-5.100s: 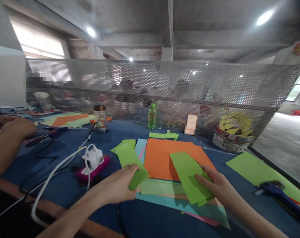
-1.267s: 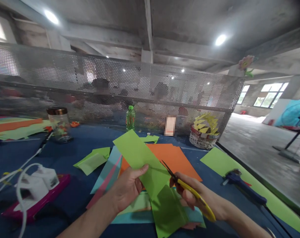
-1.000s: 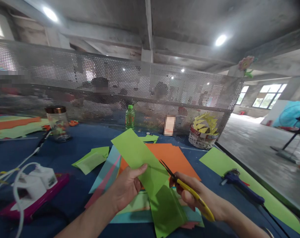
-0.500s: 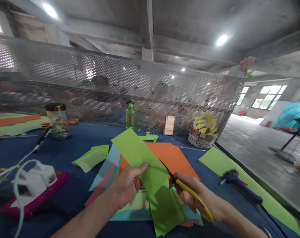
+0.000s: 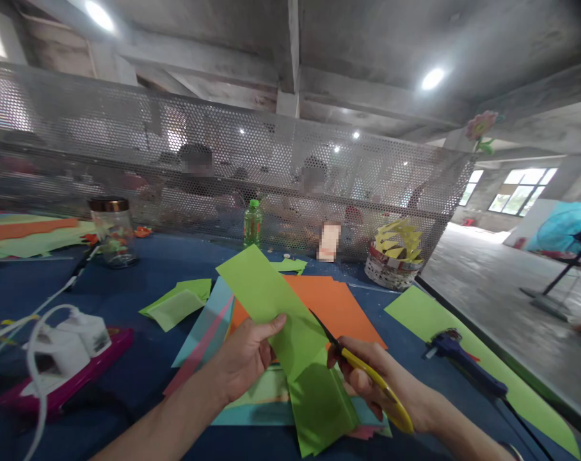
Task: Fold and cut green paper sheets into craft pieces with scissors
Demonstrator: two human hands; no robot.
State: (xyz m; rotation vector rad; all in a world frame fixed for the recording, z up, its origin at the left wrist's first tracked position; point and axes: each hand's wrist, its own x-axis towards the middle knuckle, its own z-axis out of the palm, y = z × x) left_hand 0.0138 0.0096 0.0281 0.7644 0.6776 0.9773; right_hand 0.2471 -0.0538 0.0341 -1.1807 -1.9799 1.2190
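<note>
1. Presently we log the green strip (image 5: pixel 271 301) as held up off the surface (image 5: pixel 166 256), above the paper pile. Its long axis slants from a far-left top end down to a near-right end. There a creased lower part hangs darker.
2. Left hand (image 5: pixel 245 362): the grip is closed on the strip's left edge at about mid-length, with the thumb on the face toward us and the fingers behind.
3. Right hand (image 5: pixel 372 384): the grip is wrapped round the yellow handles of the scissors (image 5: pixel 362 374). The dark blades point up and away to the left. They read as one thin line, so we cannot tell how far they are parted, nor whether they bite the paper.
4. Key relation: the strip lies left of the scissors. The blades sit close against its right long edge and run roughly parallel to the long axis, tips toward the far end. The two hands face each other across the strip's width. Only the left hand touches the paper directly, so it is the nearer one.
5. Beneath the strip an orange sheet (image 5: pixel 338 304) and a pale blue sheet (image 5: pixel 214 314) lie flat on the surface.
6. Further out:
   - Left: a folded green scrap (image 5: pixel 178 304), then a white charger (image 5: pixel 64 346) on a pink base.
   - Right: a blue glue gun (image 5: pixel 463 365) at the edge of a large green sheet (image 5: pixel 425 317).
   - Along the mesh screen (image 5: pixel 319 166): a jar (image 5: pixel 112 230), a green bottle (image 5: pixel 253 223) and a basket (image 5: pixel 391 272) of yellow cuttings.
   - People behind the screen are blurred.
</note>
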